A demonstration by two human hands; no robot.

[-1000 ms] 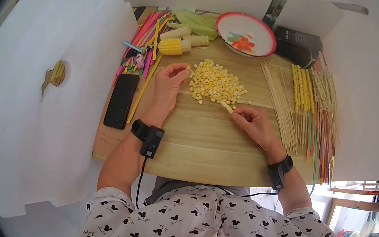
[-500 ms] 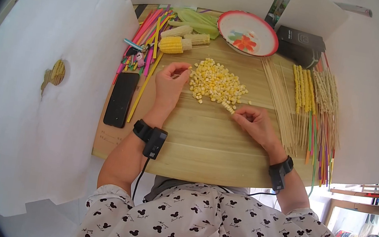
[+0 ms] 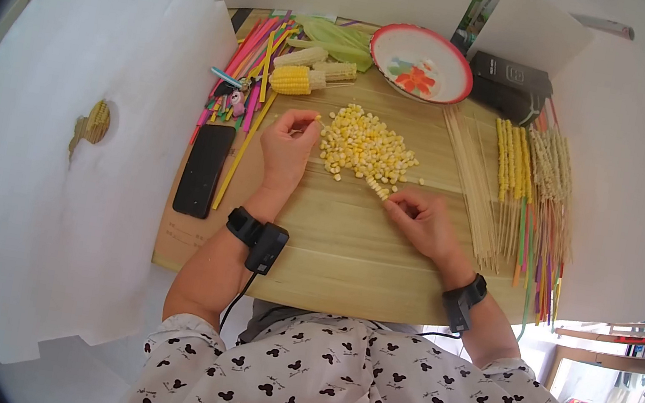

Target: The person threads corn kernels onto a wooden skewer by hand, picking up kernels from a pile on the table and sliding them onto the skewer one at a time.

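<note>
A heap of loose yellow and white corn kernels (image 3: 367,144) lies mid-table. At its left edge my left hand (image 3: 289,146) is pinched, with a small yellow kernel at the fingertips. My right hand (image 3: 423,222), right of and below the heap, pinches the near end of a short row of threaded kernels (image 3: 377,187), which points up and left to the heap. Any stick inside that row is hidden. Bare thin sticks (image 3: 470,183) lie right of the heap. Beyond them are sticks filled with yellow kernels (image 3: 514,156) and with paler ones (image 3: 550,162).
An enamel bowl (image 3: 421,64) with a red rim stands at the back, beside a black box (image 3: 510,79). Corn cobs (image 3: 295,80), green husk (image 3: 335,39) and colourful strips (image 3: 247,63) lie back left. A black phone (image 3: 203,170) rests at the left edge.
My right hand has moved slightly left and down with the threaded kernels. My left hand has shifted a little left, and the kernel at its fingertips shows more clearly.
</note>
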